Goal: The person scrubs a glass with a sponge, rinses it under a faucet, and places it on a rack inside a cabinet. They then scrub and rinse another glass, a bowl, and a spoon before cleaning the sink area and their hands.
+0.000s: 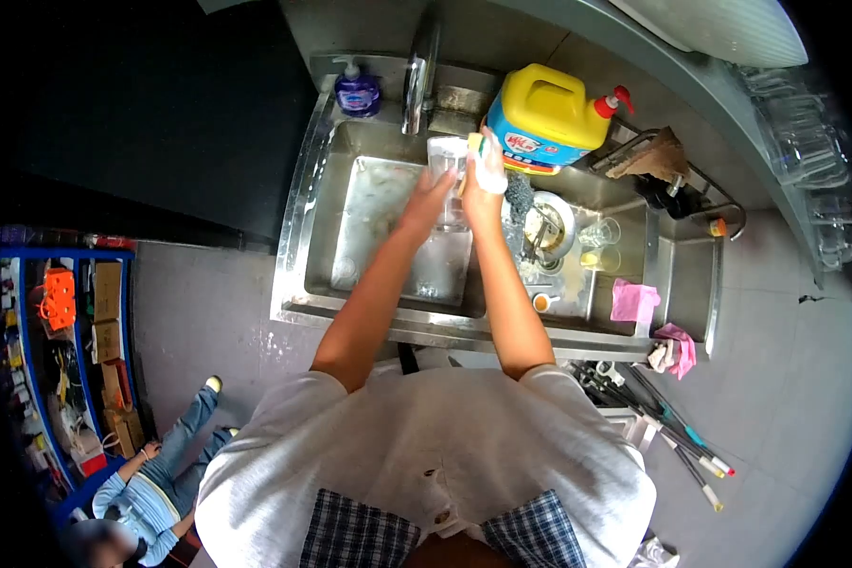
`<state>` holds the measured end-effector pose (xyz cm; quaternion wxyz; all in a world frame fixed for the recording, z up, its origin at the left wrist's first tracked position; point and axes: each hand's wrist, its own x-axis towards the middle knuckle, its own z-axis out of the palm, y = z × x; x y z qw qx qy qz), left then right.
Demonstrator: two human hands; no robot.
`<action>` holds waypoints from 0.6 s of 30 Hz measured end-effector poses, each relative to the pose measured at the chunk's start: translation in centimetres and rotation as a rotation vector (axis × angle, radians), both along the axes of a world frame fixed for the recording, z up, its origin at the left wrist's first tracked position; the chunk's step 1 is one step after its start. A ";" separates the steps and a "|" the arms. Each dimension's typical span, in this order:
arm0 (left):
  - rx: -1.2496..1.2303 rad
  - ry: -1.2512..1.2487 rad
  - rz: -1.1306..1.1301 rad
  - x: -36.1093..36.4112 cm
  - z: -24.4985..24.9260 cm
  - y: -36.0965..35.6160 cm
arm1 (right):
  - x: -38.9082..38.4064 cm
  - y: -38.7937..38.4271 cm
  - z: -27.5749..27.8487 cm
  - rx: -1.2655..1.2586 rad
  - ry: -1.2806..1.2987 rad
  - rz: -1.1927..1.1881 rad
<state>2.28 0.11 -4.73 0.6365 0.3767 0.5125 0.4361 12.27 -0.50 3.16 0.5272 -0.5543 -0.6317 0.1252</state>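
Glass — left hand curled round it; right hand clutching sponge.

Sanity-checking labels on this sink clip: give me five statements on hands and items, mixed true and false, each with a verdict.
1. The left hand holds a tall clear drinking glass. True.
2. The small yellow-and-green sponge is in the left hand. False: it is in the right hand.
3. White foam covers part of the right hand. True.
4. The purple pump soap bottle stands to the right of the shiny metal tap. False: it stands to the left.
5. The large yellow plastic jug with a blue label has a red pump top. True.
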 end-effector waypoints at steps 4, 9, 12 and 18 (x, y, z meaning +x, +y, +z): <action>-0.094 -0.142 0.087 -1.1 5.2 0.3 | -0.5 -3.1 -1.0 0.096 -0.221 0.143; -0.087 -0.235 0.032 0.0 4.0 0.4 | 1.3 0.5 0.9 -0.223 0.290 0.139; -0.113 -0.633 -0.069 -1.4 6.3 -0.2 | 0.9 -0.5 0.7 0.110 -0.059 0.153; -0.233 -0.601 -0.149 -0.9 4.2 -0.8 | 1.6 -0.1 1.4 -0.091 0.068 0.218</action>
